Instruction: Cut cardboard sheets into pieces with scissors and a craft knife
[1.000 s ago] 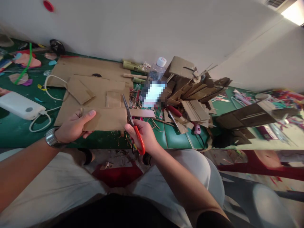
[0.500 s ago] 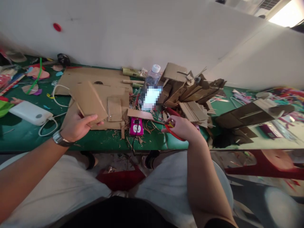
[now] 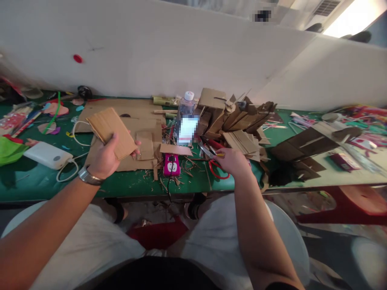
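Cardboard pieces (image 3: 116, 131) lie stacked in my left hand (image 3: 110, 155), thumb on top and fingers curled beneath, raised over larger cardboard sheets (image 3: 121, 106). My right hand (image 3: 231, 161) is closed around a thin, yellow, pencil-like thing (image 3: 220, 154); its exact kind is too small to make out. Directly below, red-handled scissors (image 3: 219, 174) rest on the green table, their blades pointing away and left. A narrow cardboard strip (image 3: 177, 150) lies just left of them, behind a magenta power socket (image 3: 171, 166).
A capped bottle (image 3: 186, 105) stands behind a lit phone (image 3: 187, 129). Cardboard structures (image 3: 214, 98) and stacked pieces (image 3: 242, 143) fill the right of centre. A white power bank (image 3: 47, 155) with a cable lies left. Scraps litter the green table (image 3: 121, 185).
The red scissors have left my right fingers and now lie on the table, while the yellow thing stays in that hand. My left hand has tilted the cardboard stack. The view has shifted slightly.
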{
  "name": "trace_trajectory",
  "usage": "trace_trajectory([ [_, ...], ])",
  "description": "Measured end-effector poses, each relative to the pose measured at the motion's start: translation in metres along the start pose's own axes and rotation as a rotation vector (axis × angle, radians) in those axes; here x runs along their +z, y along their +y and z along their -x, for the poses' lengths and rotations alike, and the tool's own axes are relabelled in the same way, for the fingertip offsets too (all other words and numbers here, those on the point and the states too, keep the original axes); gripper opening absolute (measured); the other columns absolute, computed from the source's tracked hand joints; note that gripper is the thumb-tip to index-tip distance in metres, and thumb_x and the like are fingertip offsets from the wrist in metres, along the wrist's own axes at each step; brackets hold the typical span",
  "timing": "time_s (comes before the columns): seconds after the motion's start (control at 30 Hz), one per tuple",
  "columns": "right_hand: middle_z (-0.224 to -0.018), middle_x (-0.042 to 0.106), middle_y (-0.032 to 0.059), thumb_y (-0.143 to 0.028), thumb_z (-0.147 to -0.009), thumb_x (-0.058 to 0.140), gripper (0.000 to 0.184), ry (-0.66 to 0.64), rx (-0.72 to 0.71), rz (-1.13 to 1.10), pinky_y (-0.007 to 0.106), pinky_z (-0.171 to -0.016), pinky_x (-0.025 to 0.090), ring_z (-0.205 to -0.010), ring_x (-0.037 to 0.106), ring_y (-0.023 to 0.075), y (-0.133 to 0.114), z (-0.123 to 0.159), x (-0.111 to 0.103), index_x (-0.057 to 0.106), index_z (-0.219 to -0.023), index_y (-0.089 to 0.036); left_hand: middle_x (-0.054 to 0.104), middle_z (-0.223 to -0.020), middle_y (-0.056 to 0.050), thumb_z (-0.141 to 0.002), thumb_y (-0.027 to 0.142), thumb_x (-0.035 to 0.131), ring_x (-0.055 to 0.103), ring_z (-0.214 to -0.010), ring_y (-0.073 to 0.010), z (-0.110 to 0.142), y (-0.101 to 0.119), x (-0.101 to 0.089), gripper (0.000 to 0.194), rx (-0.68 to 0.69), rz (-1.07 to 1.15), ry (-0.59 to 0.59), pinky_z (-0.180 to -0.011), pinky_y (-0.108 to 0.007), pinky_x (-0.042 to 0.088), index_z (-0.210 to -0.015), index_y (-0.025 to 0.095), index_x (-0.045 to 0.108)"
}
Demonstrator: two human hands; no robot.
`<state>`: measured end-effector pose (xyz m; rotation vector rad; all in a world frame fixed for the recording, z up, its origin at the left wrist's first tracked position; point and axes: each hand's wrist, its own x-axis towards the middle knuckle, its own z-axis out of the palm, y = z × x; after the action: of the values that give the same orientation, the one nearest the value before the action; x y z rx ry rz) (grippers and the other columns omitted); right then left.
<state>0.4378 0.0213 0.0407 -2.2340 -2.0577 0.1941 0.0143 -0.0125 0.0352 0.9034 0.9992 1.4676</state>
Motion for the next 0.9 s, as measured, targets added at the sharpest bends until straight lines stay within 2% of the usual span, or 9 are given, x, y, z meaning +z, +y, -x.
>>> trace_trajectory([
  [0.1,-0.106,0.083,0.0144,-0.036,-0.096,0.065,0.031,0.099,0.043,0.006,0.041,-0.083,0.054,-0.1,0.076,0.0334,-0.009,0.003,-0.003,0.08,-0.119,-0.02,0.08,-0.097,-0.009,-0.091,0.05,0.076,0.08,-0.091,-0.0261,-0.007,0.0,-0.014,0.046,0.1,0.05,0.117,-0.073,-0.033,0.063,-0.124,0.02,0.069],
  [0.17,-0.1,0.083,0.0123,-0.035,-0.097,0.062,0.03,0.177,-0.012,-0.058,0.039,-0.083,0.054,-0.095,0.077,0.0309,-0.018,0.004,0.0,0.079,-0.117,-0.02,0.08,-0.1,-0.007,-0.091,0.046,0.077,0.08,-0.095,-0.0247,-0.006,-0.003,-0.027,0.042,0.148,0.052,0.207,-0.079,-0.033,0.063,-0.125,0.021,0.07],
  [0.23,-0.099,0.083,0.0107,-0.031,-0.096,0.062,0.026,0.216,-0.181,-0.181,0.037,-0.084,0.056,-0.092,0.077,0.0278,-0.031,0.003,0.008,0.079,-0.112,-0.019,0.08,-0.104,-0.007,-0.089,0.044,0.079,0.079,-0.099,-0.0246,-0.002,-0.008,-0.037,0.038,0.154,0.031,0.266,-0.087,-0.034,0.063,-0.118,0.021,0.074],
  [0.33,-0.118,0.081,0.0124,-0.018,-0.089,0.066,0.031,0.15,-0.523,-0.296,0.041,-0.1,0.056,-0.11,0.074,0.0284,-0.05,0.0,0.028,0.078,-0.118,-0.018,0.081,-0.111,-0.009,-0.085,0.042,0.084,0.077,-0.104,-0.0251,0.009,-0.016,-0.04,0.038,0.115,0.028,0.251,-0.098,-0.037,0.06,-0.114,0.018,0.076],
  [0.43,-0.129,0.078,0.0125,-0.008,-0.083,0.067,0.042,0.071,-0.661,-0.289,0.044,-0.11,0.053,-0.122,0.071,0.0297,-0.064,-0.005,0.047,0.079,-0.122,-0.018,0.08,-0.112,-0.008,-0.086,0.036,0.084,0.078,-0.101,-0.0261,0.02,-0.022,-0.03,0.045,0.047,0.056,0.185,-0.102,-0.043,0.059,-0.126,0.02,0.073],
  [0.57,-0.112,0.082,0.01,-0.014,-0.091,0.065,0.025,0.084,-0.598,-0.292,0.039,-0.095,0.059,-0.102,0.076,0.0271,-0.071,-0.009,0.057,0.083,-0.106,-0.02,0.079,-0.117,-0.01,-0.091,0.031,0.079,0.077,-0.106,-0.0289,0.033,-0.027,-0.012,0.058,-0.072,0.075,0.055,-0.11,-0.052,0.054,-0.145,0.023,0.063],
  [0.73,-0.112,0.08,0.0144,-0.023,-0.1,0.054,0.03,0.301,-0.445,-0.359,0.041,-0.097,0.058,-0.104,0.075,0.0279,-0.076,-0.003,0.045,0.08,-0.113,-0.017,0.079,-0.11,-0.009,-0.091,0.033,0.077,0.075,-0.103,-0.0285,0.042,-0.03,-0.002,0.053,-0.128,0.122,-0.007,-0.11,-0.052,0.055,-0.142,0.023,0.067],
  [0.83,-0.1,0.08,0.0126,-0.031,-0.097,0.06,0.027,0.377,-0.314,-0.641,0.039,-0.081,0.061,-0.084,0.075,0.0248,-0.09,0.013,0.038,0.078,-0.109,-0.016,0.078,-0.108,-0.008,-0.087,0.035,0.08,0.074,-0.1,-0.0259,0.047,-0.033,0.0,0.05,-0.146,0.181,-0.037,-0.105,-0.046,0.058,-0.135,0.022,0.072],
  [0.9,-0.087,0.079,0.0087,-0.037,-0.093,0.066,0.026,0.252,-0.237,-0.922,0.035,-0.065,0.06,-0.069,0.072,0.022,-0.106,0.029,0.039,0.076,-0.106,-0.017,0.078,-0.112,-0.008,-0.083,0.035,0.085,0.074,-0.102,-0.0257,0.051,-0.036,0.004,0.051,-0.186,0.21,-0.048,-0.104,-0.043,0.059,-0.13,0.022,0.075],
])
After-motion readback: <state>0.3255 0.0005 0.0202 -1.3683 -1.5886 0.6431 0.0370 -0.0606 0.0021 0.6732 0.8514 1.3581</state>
